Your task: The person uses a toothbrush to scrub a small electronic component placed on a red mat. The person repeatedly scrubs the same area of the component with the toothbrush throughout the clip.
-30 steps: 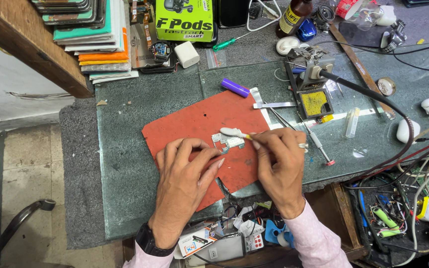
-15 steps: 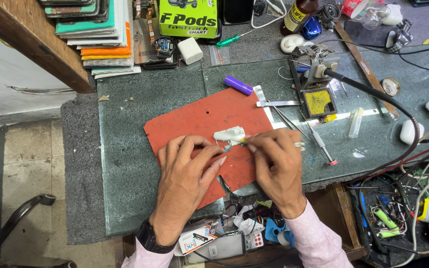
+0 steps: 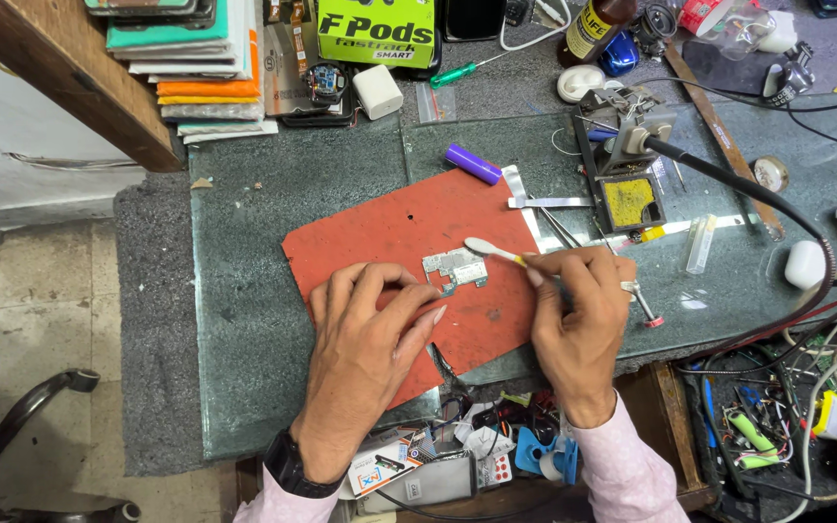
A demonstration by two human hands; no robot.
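Head cam, looking down: nearest the edge, a drawer (image 3: 457, 465) of odds & ends, mostly hidden under both wrists. Left hand (image 3: 365, 358) lies flat on the red mat (image 3: 389, 232), fingers spread, fingertips just beside the small circuit board (image 3: 454, 268), maybe touching, can't tell. Right hand (image 3: 578, 320) is pinched round a thin white brush (image 3: 492, 251), handle buried in the fingers, head w/ bristles hovering over the board's top right corner. Board sits mid-mat on the green glass bench (image 3: 244, 291). Farther back: purple cylinder (image 3: 472, 164), soldering iron stand (image 3: 627, 160) w/ yellow sponge, stacked books (image 3: 205, 68) cut off at top.
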